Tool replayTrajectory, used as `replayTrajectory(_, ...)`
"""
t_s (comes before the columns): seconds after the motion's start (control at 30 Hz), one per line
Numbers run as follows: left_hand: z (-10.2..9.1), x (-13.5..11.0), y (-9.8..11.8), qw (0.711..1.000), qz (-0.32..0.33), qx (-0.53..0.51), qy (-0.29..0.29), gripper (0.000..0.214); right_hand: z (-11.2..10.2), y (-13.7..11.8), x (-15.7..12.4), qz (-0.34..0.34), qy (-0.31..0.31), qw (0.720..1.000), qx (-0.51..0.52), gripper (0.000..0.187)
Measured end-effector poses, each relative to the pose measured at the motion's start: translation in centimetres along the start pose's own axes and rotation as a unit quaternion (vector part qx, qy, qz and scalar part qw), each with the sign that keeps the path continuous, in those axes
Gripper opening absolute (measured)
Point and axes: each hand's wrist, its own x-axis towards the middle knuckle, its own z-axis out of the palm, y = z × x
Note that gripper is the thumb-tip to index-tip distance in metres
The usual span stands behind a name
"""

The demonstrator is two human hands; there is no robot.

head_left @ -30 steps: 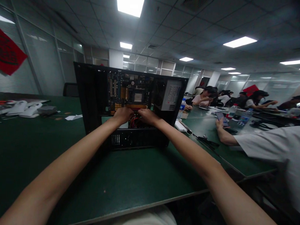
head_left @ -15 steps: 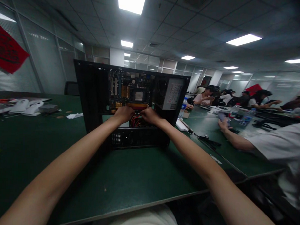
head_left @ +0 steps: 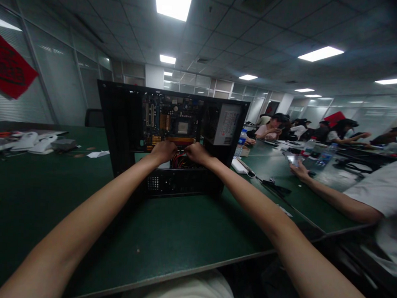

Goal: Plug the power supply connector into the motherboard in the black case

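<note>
An open black computer case (head_left: 121,120) stands upright on the green table, its inside facing me. In it I see a motherboard (head_left: 195,112), a bare processor (head_left: 182,127) and a power supply (head_left: 226,124) at the upper right. Both hands reach in at the board's lower edge. My left hand (head_left: 164,151) is closed at the left end of the orange and red memory slots (head_left: 185,141). At their right end my right hand (head_left: 198,153) is closed too. Red and dark cables (head_left: 178,159) hang between them. The fingertips hide whatever they grip.
Wrapped white items and a grey box (head_left: 64,143) lie on the left, near a folded paper (head_left: 98,154). Right of the case are a bottle (head_left: 242,137), a white power bank-like block (head_left: 238,166) and cables. A co-worker's hand (head_left: 300,171) works further right.
My hands stay at the memory slots with almost no visible movement. On the right, the co-worker's arm has shifted and their hand has turned.
</note>
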Motion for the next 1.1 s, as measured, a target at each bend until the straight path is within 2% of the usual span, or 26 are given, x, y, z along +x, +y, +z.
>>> replayTrajectory(1.1, -0.50, -0.17, 0.77, 1.000, -0.010, 0.008, -0.004, 0.040, 0.08, 0.10, 0.00, 0.011, 0.003, 1.000, 0.012, 0.032)
